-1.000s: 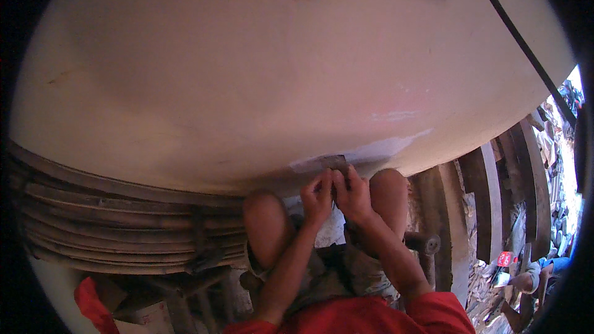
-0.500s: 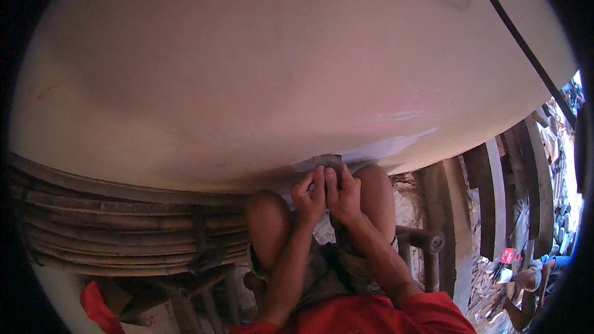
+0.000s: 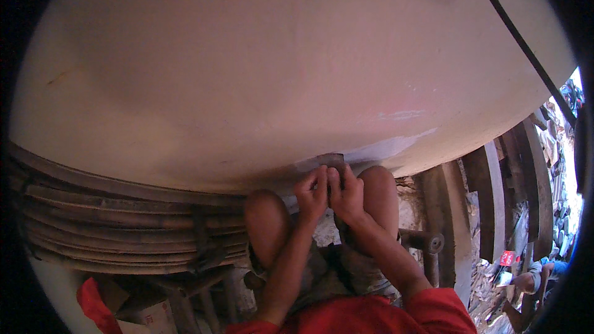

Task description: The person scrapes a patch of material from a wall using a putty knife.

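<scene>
Above the person's knees, a broad cream-coloured curved surface (image 3: 266, 68) fills most of the view, its lower edge sweeping from the left down to the middle and up again to the right. A black cable (image 3: 526, 46) runs slantwise across its upper right part. Under its left side lies a stack of long rusty metal leaves (image 3: 105, 229), one on top of another, their long axis running left to right with a slight sag. To the right stand dark wooden planks (image 3: 489, 204), leaning and set side by side, and below them a short rusty pipe (image 3: 421, 240) juts out toward the right, its round end facing the camera. The person's bare knees (image 3: 266, 216) rise on either side of the forearms, and a red sleeve (image 3: 433, 309) shows at the lower edge. A red cloth (image 3: 93, 300) and a cardboard box (image 3: 151, 316) lie in the lower left corner. At the lower rim of the curved surface, on a paler smeared patch (image 3: 383, 147), sits a small dark grey piece (image 3: 331, 161); it touches the rim and its lower part is covered by the fingers, so its long axis and the way it points cannot be told. The left hand (image 3: 311, 190) and the right hand (image 3: 348, 195) are raised together just beneath it, touching each other, fingers curled narrow and pinched around the piece's lower end. In the far lower right another person (image 3: 526, 281) crouches, well apart.
</scene>
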The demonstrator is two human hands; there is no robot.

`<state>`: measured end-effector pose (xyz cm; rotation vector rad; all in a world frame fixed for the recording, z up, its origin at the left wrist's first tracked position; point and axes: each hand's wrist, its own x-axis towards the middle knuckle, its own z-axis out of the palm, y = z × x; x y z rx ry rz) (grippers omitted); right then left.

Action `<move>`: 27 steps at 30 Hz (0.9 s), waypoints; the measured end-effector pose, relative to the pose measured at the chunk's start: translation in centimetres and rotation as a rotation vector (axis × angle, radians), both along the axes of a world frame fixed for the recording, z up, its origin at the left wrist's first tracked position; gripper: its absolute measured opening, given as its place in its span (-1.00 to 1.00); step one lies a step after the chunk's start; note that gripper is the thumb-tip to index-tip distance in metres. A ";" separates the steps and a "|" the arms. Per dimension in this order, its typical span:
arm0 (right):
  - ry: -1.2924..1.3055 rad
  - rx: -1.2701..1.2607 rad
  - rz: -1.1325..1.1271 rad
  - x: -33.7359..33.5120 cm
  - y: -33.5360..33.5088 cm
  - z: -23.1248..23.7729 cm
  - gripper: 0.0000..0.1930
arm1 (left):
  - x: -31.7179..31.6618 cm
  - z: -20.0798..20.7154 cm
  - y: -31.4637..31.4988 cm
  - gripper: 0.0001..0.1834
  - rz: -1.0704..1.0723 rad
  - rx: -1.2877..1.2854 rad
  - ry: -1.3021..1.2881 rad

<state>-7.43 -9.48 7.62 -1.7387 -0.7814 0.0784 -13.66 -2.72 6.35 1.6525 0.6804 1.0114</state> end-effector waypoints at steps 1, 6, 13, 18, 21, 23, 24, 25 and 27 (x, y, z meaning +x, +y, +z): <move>0.007 -0.009 0.000 -0.1 0.0 0.0 -0.79 | 0.0 -0.1 0.0 -0.76 0.000 -0.003 -0.004; 0.048 -0.027 -0.005 -0.3 0.0 0.4 -0.80 | 0.2 -0.2 -0.2 -0.76 0.012 -0.044 -0.055; 0.014 0.047 -0.006 -0.5 0.4 -0.2 -0.80 | -0.1 0.1 0.1 -0.75 -0.009 -0.021 -0.030; -0.026 0.075 -0.029 0.1 0.5 -0.9 -0.76 | 0.2 0.9 0.0 -0.73 -0.025 -0.048 -0.038; 0.018 0.081 -0.007 0.1 0.5 -0.6 -0.72 | 0.0 1.0 0.2 -0.73 -0.033 -0.037 -0.006; 0.029 0.063 0.029 0.1 0.7 -0.4 -0.70 | 0.1 -0.1 0.2 -0.74 0.035 -0.004 -0.055; 0.026 0.032 0.047 0.2 0.7 -0.6 -0.69 | 0.3 -0.4 0.0 -0.74 0.065 0.010 -0.080; 0.023 0.001 0.066 0.2 0.7 -0.8 -0.68 | 0.3 -0.6 -0.2 -0.74 0.090 -0.015 -0.085; 0.030 -0.032 0.062 0.0 0.9 -1.1 -0.67 | 0.1 -1.0 -0.5 -0.74 0.142 -0.064 -0.092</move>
